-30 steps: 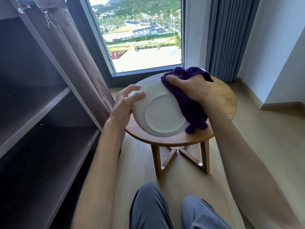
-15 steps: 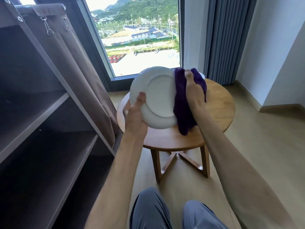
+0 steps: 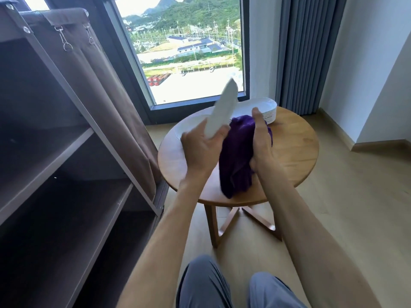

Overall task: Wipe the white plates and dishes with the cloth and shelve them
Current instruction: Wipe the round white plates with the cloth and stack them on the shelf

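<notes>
Plates first: on the far left stands the tall brown fabric-sided shelf unit (image 3: 66, 174), its dark shelves showing nothing on them from this angle, waiting well to the left of the round wooden desk (image 3: 293, 152). Moving right, the left hand (image 3: 201, 150) is up over the desk's left half, fingers and thumb curled round the lower rim of a round white plate (image 3: 222, 107), which stands tilted almost edge-on to the camera and blurred, clear of the desk top. Just behind that hand, another flat white plate (image 3: 189, 124) lies on the desk's left side. Right beside the held plate comes the bunched purple cloth (image 3: 238, 156), hanging down over the desk's middle, and the right hand (image 3: 261, 147) grips it with fingers wrapped into the folds, thumb pointing up. Whether cloth and plate actually touch is hard to tell through the blur. Further right, at the desk's far edge by the window, sits a stack of white oval dishes (image 3: 264, 110).

My read: this is the wiping step on one plate, with plenty of crockery left. To do it well, keep the left hand's pinch low and firm on the rim so the plate cannot swing, press the cloth flat against one face, sweep round to the rim, then turn it for the other face. Keep it over the desk while turning; a slip there is a short drop. Only then carry it left to the shelf.
</notes>
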### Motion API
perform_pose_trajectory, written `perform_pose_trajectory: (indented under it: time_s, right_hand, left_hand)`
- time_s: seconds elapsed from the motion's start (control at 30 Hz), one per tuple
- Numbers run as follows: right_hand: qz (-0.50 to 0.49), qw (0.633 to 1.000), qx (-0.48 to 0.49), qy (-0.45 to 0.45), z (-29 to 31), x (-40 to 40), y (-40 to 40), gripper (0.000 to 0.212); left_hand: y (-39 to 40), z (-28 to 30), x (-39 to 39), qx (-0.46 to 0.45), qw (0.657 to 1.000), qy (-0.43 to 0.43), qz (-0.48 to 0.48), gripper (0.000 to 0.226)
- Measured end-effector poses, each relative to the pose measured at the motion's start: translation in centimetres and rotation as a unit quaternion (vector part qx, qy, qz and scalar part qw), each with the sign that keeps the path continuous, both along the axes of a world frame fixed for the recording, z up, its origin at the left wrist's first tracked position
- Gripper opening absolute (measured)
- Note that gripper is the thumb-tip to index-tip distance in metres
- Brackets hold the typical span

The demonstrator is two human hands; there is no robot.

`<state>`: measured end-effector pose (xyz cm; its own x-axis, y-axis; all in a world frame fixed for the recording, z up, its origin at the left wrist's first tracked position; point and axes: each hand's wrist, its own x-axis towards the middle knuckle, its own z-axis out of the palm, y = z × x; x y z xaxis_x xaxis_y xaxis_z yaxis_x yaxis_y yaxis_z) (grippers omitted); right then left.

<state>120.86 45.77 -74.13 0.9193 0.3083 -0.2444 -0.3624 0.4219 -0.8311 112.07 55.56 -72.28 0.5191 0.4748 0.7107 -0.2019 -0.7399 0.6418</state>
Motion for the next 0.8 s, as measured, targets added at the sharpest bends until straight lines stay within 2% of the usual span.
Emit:
perform_pose_trajectory:
  time_s: [0.03,0.1,0.17,0.23,0.3,0.33,0.37,0.43,0.47,0.5,0.53,0.57,0.6,0.63,0.7,0.8]
  right_hand:
    - [0.022,1.0,0.013,0.003,0.3,0.7,-0.3,0.099]
    - [0.054,0.998,0.018,-0.02,0.7,1.5,-0.9,0.103]
    - [0.079,0.996,-0.026,-0.035,0.9,2.0,-1.3,0.091]
    - [0.064,0.994,-0.072,-0.047,0.3,2.2,-1.1,0.063]
    - [0.049,0.992,-0.1,-0.056,-0.6,2.3,-1.2,0.051]
    - [0.047,0.991,-0.109,-0.057,-1.0,2.3,-1.5,0.05]
    - [0.051,0.99,-0.115,-0.061,-1.2,2.4,-2.0,0.049]
    - [0.084,0.986,-0.109,-0.093,-1.2,3.1,-2.9,0.038]
    - [0.1,0.982,-0.108,-0.117,-1.0,3.5,-3.5,0.028]
    - [0.117,0.976,-0.117,-0.141,-0.5,3.7,-4.0,0.021]
    - [0.139,0.969,-0.131,-0.158,0.1,3.9,-4.3,0.02]
    - [0.166,0.961,-0.138,-0.175,0.8,3.8,-4.5,0.02]
    - [0.191,0.951,-0.145,-0.195,1.4,3.7,-4.5,0.018]
    - [0.204,0.942,-0.157,-0.214,2.0,3.5,-4.3,0.015]
    - [0.181,0.94,-0.183,-0.225,2.7,3.2,-3.7,0.018]
    - [0.057,0.935,-0.2,-0.287,2.2,2.9,-2.6,0.017]
  left_hand:
    - [0.4,-0.3,0.0,0.09,0.995,0.028,0.013,0.02]
    - [1.0,-1.0,0.1,0.223,0.971,0.078,0.025,0.027]
    - [1.2,-1.5,0.2,0.284,0.953,0.108,0.017,0.031]
    - [1.1,-1.9,0.3,0.326,0.936,0.132,-0.01,0.03]
    - [1.4,-2.0,0.4,0.333,0.918,0.207,-0.063,0.02]
    - [2.1,-1.9,0.3,0.294,0.918,0.253,-0.084,0.019]
    - [2.9,-1.6,0.1,0.234,0.93,0.272,-0.084,0.031]
    - [5.3,-0.6,-0.4,0.066,0.97,0.227,-0.056,0.059]
    - [6.4,0.1,-0.6,-0.043,0.977,0.206,-0.045,0.067]
    - [7.5,0.7,-0.9,-0.163,0.96,0.218,-0.068,0.069]
    - [8.4,0.9,-1.1,-0.285,0.917,0.238,-0.146,0.064]
    - [8.8,0.8,-1.2,-0.377,0.86,0.255,-0.232,0.057]
    - [8.7,0.6,-1.5,-0.438,0.816,0.251,-0.281,0.055]
    - [8.5,0.2,-1.8,-0.48,0.793,0.235,-0.293,0.061]
    - [7.7,-0.7,-2.3,-0.533,0.767,0.197,-0.298,0.083]
    - [7.4,-1.4,-2.3,-0.545,0.778,0.146,-0.276,0.091]
